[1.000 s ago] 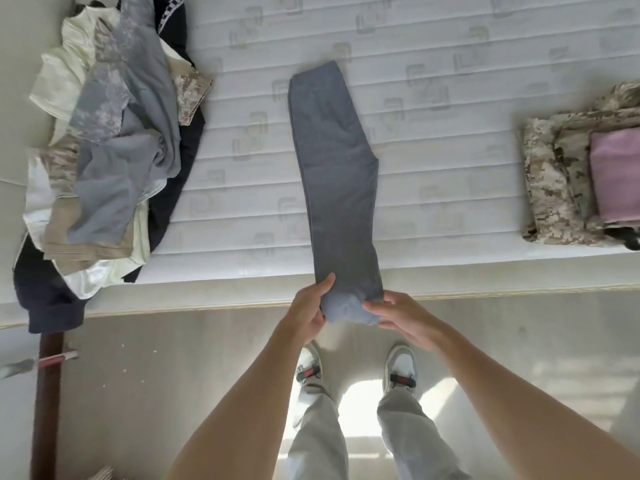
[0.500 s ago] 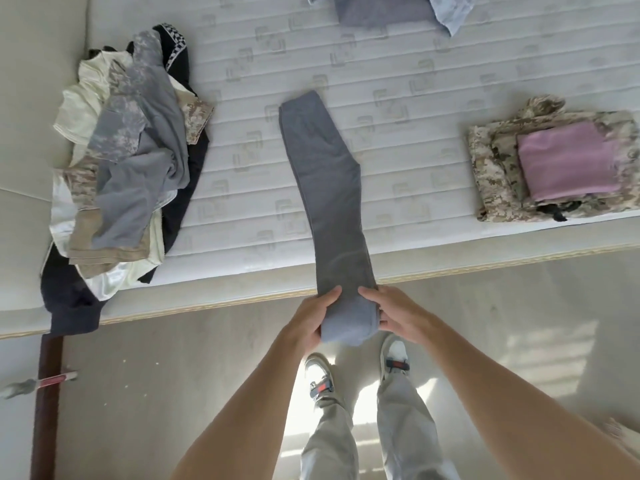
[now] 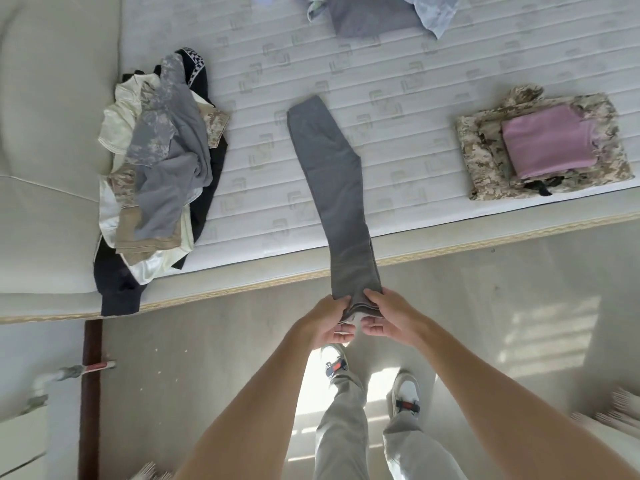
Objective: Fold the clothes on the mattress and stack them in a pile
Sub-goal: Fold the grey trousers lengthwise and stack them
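So I'm looking down at the mattress (image 3: 398, 81), which is taking up most of the view, and it's carrying everything. The messy heap of unfolded clothes (image 3: 162, 168) is sitting at its left end, partly spilling over the edge, and the folded pile (image 3: 543, 147) is sitting well apart on the right, camo piece under a pink one. A few more loose bits are lying along the far edge.

Between those two, the grey trousers (image 3: 332, 188) are lying folded lengthwise into one long strip, with the near end hanging off the mattress edge. My left hand (image 3: 329, 318) and right hand (image 3: 384, 315) are both pinching that near end, fingers curled around the layers from either side.

It's looking soft and light to me, floppy with no stiffness, so I'm guessing the layers are going to slide apart unless both corners are being held together. Gripping right at the hem corners seems like the spot.
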